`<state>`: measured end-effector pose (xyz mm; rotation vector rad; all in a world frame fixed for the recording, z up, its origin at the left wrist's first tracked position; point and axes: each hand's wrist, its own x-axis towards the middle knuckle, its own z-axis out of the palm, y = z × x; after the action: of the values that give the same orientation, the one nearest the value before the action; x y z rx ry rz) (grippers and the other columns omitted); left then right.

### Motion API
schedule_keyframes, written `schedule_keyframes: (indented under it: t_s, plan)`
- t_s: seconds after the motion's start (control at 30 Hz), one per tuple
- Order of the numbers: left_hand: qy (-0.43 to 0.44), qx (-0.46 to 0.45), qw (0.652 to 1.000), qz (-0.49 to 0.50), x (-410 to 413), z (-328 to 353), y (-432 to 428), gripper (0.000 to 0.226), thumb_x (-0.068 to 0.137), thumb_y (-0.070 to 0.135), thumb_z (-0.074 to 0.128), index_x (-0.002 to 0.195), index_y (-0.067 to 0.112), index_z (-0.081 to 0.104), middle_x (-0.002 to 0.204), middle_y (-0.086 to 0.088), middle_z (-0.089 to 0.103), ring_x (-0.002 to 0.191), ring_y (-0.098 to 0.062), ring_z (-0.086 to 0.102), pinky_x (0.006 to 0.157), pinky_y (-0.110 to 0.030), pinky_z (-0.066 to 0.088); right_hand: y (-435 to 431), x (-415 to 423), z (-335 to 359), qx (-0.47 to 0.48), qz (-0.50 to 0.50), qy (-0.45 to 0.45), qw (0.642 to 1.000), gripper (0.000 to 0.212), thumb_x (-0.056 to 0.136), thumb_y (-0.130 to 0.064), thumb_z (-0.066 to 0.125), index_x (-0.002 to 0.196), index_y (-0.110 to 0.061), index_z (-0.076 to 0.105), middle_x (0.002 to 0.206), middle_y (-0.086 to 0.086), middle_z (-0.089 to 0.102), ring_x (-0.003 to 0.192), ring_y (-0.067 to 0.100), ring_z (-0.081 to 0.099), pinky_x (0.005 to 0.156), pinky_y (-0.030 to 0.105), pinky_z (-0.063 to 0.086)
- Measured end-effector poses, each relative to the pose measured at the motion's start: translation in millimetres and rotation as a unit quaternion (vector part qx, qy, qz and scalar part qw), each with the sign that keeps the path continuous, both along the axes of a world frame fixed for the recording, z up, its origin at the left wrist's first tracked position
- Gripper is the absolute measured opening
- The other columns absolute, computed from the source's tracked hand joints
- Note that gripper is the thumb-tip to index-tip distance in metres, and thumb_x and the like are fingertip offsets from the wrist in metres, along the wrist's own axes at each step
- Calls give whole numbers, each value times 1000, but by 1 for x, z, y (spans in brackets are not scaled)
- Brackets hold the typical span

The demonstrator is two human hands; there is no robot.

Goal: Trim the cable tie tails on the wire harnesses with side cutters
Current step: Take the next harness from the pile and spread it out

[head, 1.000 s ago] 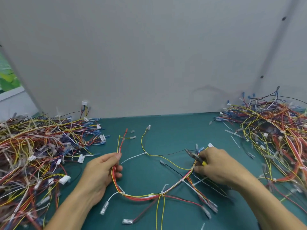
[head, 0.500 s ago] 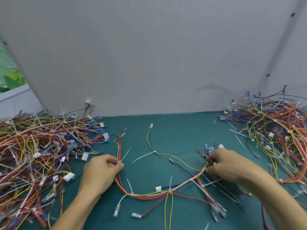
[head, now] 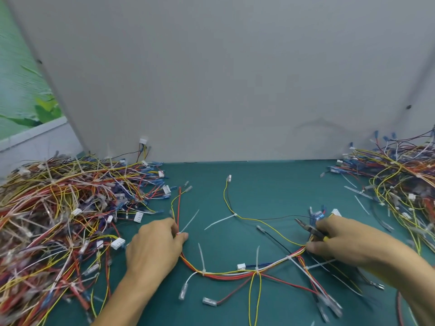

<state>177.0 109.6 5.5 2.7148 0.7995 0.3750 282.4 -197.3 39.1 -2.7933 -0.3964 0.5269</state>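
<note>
Wire harness, a bundle of red, yellow, white and blue leads, lies in a shallow curve on the green bench mat, between the two hands and near the front edge of the view. Left hand rests knuckles-up on the mat at the left end of the curve, its fingers curled together and pinching the red and yellow leads at a tie head, from which one white cable tie tail slants up and to the right. Right hand sits at the right end of the curve, with its fingers closed around the yellow-handled side cutters, whose dark nose points up and to the left; its lower fingertips touch the bundle where the leads fan out. Whether the cutter blades are apart cannot be told. More uncut tails stand up from the middle of the bundle, and a small white connector lies between them, against the leads. A large left pile of harnesses and a right pile of harnesses flank the work area. A grey partition closes the back of the bench.
</note>
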Motion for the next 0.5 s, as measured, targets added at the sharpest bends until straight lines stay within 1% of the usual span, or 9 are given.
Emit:
schedule_keyframes:
  t_s: [0.1, 0.2, 0.3, 0.4, 0.43, 0.5]
  plan:
    - [-10, 8, 1000, 0, -1, 1, -3, 21, 89, 44, 54, 93, 29, 67, 91, 6, 69, 92, -24, 63, 73, -33, 52, -6, 1, 8, 36, -12, -12, 999, 28, 87, -46, 63, 83, -18, 60, 82, 0, 63, 76, 15, 58, 68, 27, 43]
    - [-27, 23, 999, 6, -1, 4, -5, 22, 91, 40, 50, 95, 27, 67, 90, 6, 69, 90, -25, 64, 73, -35, 53, -10, 3, 17, 71, -30, -51, 996, 27, 87, -44, 65, 82, -18, 61, 80, 2, 65, 78, 19, 60, 72, 32, 46]
    - [-77, 51, 996, -9, -2, 10, -8, 20, 91, 39, 52, 92, 26, 67, 89, 5, 64, 87, -24, 63, 69, -36, 52, -13, 5, 19, 140, -51, -88, 985, 27, 89, -41, 63, 84, -15, 61, 81, 5, 64, 80, 23, 59, 74, 34, 45]
    - [-152, 65, 983, -76, -2, 15, -16, 9, 86, 25, 65, 89, 18, 69, 85, 3, 61, 85, -25, 60, 68, -39, 52, -14, 6, 16, 179, -74, -100, 976, 26, 92, -45, 57, 85, -20, 58, 83, 3, 66, 83, 23, 61, 78, 35, 47]
    - [-167, 71, 978, -108, -2, 17, -19, 7, 83, 19, 70, 88, 14, 70, 84, 1, 62, 85, -25, 60, 68, -39, 52, -14, 7, 13, 176, -83, -107, 975, 29, 92, -48, 55, 85, -20, 58, 83, 3, 66, 83, 24, 61, 78, 36, 48]
    - [-183, 81, 965, -169, 0, 19, -27, 11, 78, 12, 75, 88, 10, 71, 83, 0, 62, 83, -25, 59, 71, -37, 51, -14, 10, 9, 163, -108, -132, 972, 38, 90, -56, 51, 84, -19, 57, 81, 3, 64, 82, 25, 60, 75, 36, 48]
